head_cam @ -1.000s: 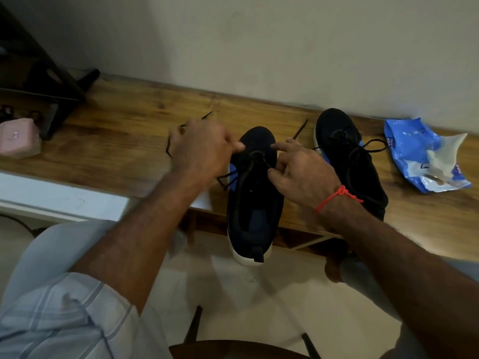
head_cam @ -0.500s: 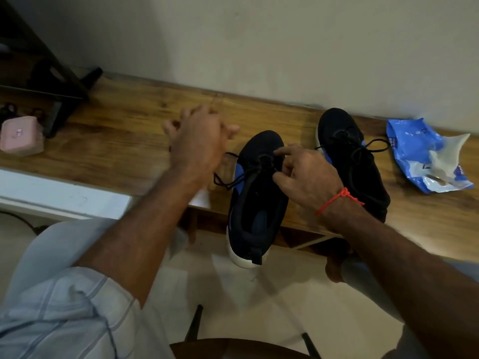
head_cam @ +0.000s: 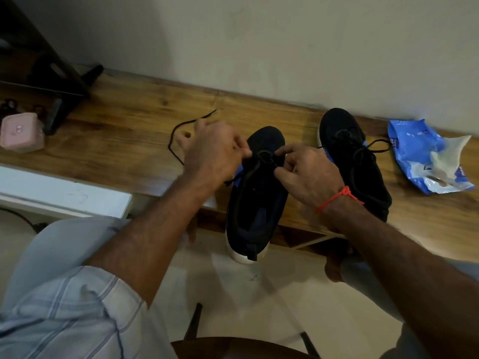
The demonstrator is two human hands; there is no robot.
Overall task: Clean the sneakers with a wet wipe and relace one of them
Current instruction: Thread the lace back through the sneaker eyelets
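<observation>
Head view: lace [head_cam: 261,158] between both grips.

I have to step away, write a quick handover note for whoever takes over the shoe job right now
Left hand: pinching the black lace at the near sneaker, whose loose end trails left across the wooden bench.
Right hand: pinching the lace at the top eyelets.
Near sneaker's heel overhangs the bench edge. The second sneaker stands to its right, laced. Blue wipe pack lies open at far right.
Done: one sneaker laced. Cleaning cannot be judged.
Left: finish threading the lace, then tie it.
</observation>
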